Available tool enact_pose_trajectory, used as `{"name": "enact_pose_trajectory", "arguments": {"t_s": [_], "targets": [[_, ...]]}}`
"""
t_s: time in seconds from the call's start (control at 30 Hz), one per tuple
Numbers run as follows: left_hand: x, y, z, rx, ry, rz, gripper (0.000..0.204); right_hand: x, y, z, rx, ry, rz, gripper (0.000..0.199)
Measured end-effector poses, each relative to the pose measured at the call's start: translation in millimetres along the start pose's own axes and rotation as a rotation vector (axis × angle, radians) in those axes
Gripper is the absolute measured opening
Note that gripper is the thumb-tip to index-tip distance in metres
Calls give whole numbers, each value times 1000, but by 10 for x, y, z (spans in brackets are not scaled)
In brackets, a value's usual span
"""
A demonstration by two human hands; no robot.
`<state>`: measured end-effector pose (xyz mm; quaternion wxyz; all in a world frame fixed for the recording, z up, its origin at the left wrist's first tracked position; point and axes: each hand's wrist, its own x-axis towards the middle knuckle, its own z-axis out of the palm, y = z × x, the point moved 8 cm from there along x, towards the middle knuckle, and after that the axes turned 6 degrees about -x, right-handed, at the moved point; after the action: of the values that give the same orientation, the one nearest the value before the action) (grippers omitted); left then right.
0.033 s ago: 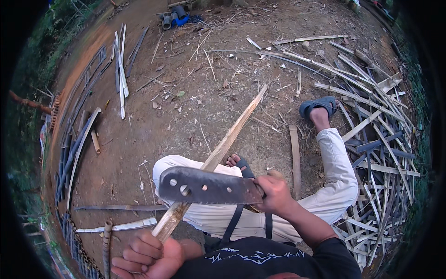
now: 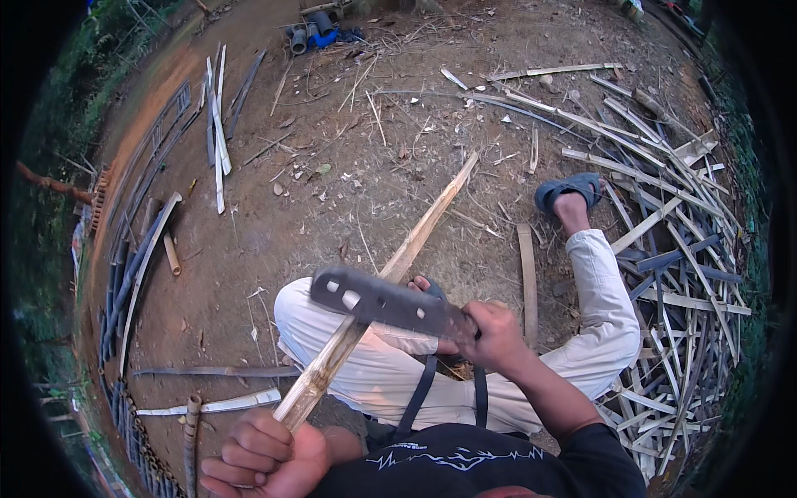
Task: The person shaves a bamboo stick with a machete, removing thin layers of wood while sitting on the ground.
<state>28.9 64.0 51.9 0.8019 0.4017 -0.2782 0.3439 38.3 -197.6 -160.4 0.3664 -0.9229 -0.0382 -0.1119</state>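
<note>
A long, pale wooden stick [image 2: 427, 226] with a tapered far end slants up and away over my bent leg. My left hand [image 2: 267, 455] is closed in a fist around its near end. In my right hand [image 2: 496, 334] is the handle of a broad, dark cleaver [image 2: 394, 307] with several round holes along the blade. The blade lies across the middle of the stick, over the left knee, and hides part of it. Its outer end is slightly blurred. Whether the edge touches the wood I cannot tell.
A big heap of split strips [image 2: 664, 299] spreads along the right. Bamboo poles [image 2: 124, 274] and strips lie to the left. A flat strip [image 2: 527, 278] rests near my sandalled foot [image 2: 569, 192]. Dark tubes [image 2: 299, 40] and a blue cloth [image 2: 324, 38] are at the far side.
The cleaver has slid up along the stick, away from me, and to the right, its blade tilting more. My left hand and the stick have stayed in place.
</note>
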Motion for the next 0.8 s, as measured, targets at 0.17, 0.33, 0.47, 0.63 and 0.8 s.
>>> {"name": "enact_pose_trajectory", "arguments": {"t_s": [0.17,0.33,0.47,0.63,0.8], "targets": [[7,-20,-71,-31,2,-4,42,92,901,92,-89,-78,325,25],[55,38,-146,44,34,2,42,39,-245,-47,98,-17,-169,26],[68,-50,-13,15,-17,-34,42,28,669,248,-43,-3,248,28],[21,18,-167,61,99,32,42,198,862,222,-45,34,269,23],[24,-7,-10,3,8,-12,42,58,291,134,23,100,-100,21]]}}
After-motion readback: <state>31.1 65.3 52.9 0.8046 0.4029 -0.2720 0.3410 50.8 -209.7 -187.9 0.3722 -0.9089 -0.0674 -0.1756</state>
